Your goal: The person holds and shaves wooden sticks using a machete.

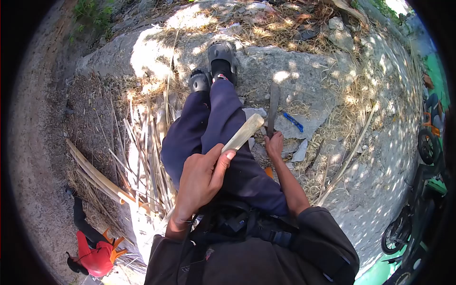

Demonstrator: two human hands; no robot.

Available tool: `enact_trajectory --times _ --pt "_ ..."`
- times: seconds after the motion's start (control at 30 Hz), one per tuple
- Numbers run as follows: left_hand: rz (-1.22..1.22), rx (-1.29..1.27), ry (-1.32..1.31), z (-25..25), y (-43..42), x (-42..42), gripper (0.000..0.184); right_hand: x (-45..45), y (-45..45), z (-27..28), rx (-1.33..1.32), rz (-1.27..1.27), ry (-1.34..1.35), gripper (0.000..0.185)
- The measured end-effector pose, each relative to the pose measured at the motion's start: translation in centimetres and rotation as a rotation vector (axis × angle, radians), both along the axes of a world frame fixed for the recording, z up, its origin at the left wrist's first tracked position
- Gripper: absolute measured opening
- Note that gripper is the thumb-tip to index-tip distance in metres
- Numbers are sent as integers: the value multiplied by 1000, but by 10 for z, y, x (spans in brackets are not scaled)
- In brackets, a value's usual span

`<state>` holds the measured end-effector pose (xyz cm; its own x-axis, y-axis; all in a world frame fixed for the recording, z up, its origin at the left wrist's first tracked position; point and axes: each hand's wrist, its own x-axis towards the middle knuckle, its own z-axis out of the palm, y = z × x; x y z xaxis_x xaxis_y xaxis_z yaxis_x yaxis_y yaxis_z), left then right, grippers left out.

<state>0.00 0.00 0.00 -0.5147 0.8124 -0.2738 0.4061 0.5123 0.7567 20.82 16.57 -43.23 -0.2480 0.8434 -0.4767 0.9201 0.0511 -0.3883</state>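
My left hand (202,176) is wrapped round the lower end of a short, pale piece of split wood or bamboo (243,133), thumb along it, above my legs. To the right, my right hand (274,145) grips the handle of a long, dark-bladed knife (273,107), its blade pointing away from me over the concrete. The wood's far end lies close to the blade in view; whether they touch is unclear. A blue cutter (293,122) rests on the concrete just right of the knife.
Long split strips (152,156) lie left of my legs, with thicker curved pieces (97,178) farther left. A person in red (96,259) sits at lower left. Motorcycles (403,228) stand at the right edge. Dry shavings (351,102) and stones litter the ground.
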Motion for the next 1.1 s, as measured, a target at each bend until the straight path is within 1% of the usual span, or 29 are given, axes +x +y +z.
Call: enact_trajectory --times 0.07,0.1,0.17,0.2,0.27,0.3,0.37,0.4,0.47,0.5,0.57,0.6,0.63,0.67,0.7,0.73,0.77,0.83,0.87,0.9,0.97,1.0,1.03,1.07,1.1 --pt "50 116 -62 -5 1 0 42 0 -1 11 4 -39 -68 72" --pt "53 148 -50 -1 -2 3 42 4 9 16 35 -36 -55 72" --pt "39 121 -52 4 -6 5 40 16 9 4 -128 84 -91 72" --pt "45 122 -42 6 -10 6 40 18 2 1 -127 92 -82 72" --pt "-12 108 -16 7 -17 10 39 22 -5 -4 30 95 -7 66" --pt "-4 111 -8 9 -22 14 39 26 -9 -7 33 103 0 66" --pt "-22 165 34 14 -29 20 38 35 -8 -9 25 -22 150 58" --pt "-20 180 48 18 -32 25 38 44 -8 -12 40 -18 164 58" --pt "38 253 -9 26 -38 33 37 63 -7 -14 49 -63 317 53" --pt "31 274 6 31 -42 37 37 69 -2 -4 70 -64 333 53" --pt "53 176 47 41 -49 45 31 85 10 18 95 -40 372 49" --pt "59 215 59 40 -53 48 30 91 17 45 8 -47 401 41" --pt "46 234 69 44 -55 51 30 99 18 53 28 -55 414 41" --pt "61 216 169 48 -57 54 31 109 14 60 -73 -159 507 41" --pt "82 198 268 51 -60 56 31 120 9 63 -178 -258 601 41" --pt "103 196 349 55 -61 57 33 129 7 53 -96 -221 687 35" --pt "104 201 355 60 -64 57 33 140 6 42 -92 -218 694 35" --pt "119 179 376 72 -69 58 35 152 -5 55 -207 -320 860 35" --pt "109 181 330 78 -72 59 37 154 -11 66 -253 -359 868 37" --pt "130 176 346 80 -75 62 37 157 -17 82 -267 -338 877 37" --pt "39 253 217 81 -77 65 41 161 -27 102 -347 -417 854 39" --pt "21 233 217 81 -76 67 41 159 -30 112 -358 -399 868 39" --pt "25 230 232 80 -74 67 41 158 -35 119 -295 -357 884 40" --pt "10 217 193 76 -71 68 41 158 -39 124 -230 -326 895 41" --pt "-11 199 147 72 -67 68 41 155 -39 124 -236 -338 897 41"
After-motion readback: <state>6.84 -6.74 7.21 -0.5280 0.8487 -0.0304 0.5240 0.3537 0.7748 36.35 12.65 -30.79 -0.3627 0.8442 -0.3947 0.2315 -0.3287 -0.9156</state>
